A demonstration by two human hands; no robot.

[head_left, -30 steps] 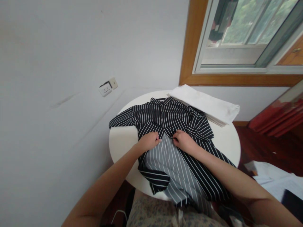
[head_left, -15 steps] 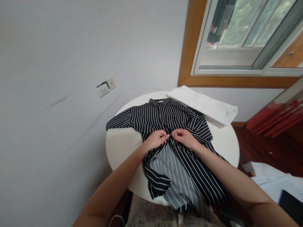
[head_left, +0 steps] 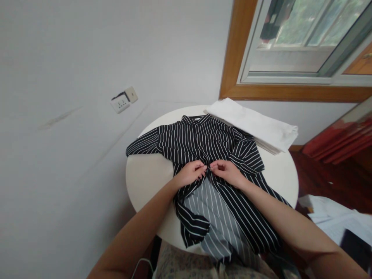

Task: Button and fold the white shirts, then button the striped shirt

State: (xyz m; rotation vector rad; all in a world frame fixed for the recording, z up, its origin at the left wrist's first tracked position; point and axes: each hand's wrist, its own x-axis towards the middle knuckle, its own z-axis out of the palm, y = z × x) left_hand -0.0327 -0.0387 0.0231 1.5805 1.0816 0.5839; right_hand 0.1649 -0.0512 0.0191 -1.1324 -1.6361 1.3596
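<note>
A black shirt with white stripes [head_left: 186, 139] lies front up on a round white table [head_left: 145, 182], collar toward the wall. Its upper front is closed, while the lower front parts and shows the grey striped inside. My left hand [head_left: 192, 173] pinches the left front edge at the middle of the shirt. Close beside it, my right hand [head_left: 226, 171] pinches the opposite edge, the fingertips of both hands nearly meeting. Any button between them is too small to make out. The lower hem hangs over the table's near edge.
A folded white cloth [head_left: 252, 122] lies at the table's back right, by the shirt's shoulder. A wall socket [head_left: 120, 103] is on the left wall. Papers [head_left: 334, 213] and a dark flat object [head_left: 356, 248] are at the lower right. A wood-framed window [head_left: 290, 91] stands behind.
The view has shifted slightly, so the table looks a little larger. Both hands stay pinched at the same spot on the shirt front, with only small finger movement.
</note>
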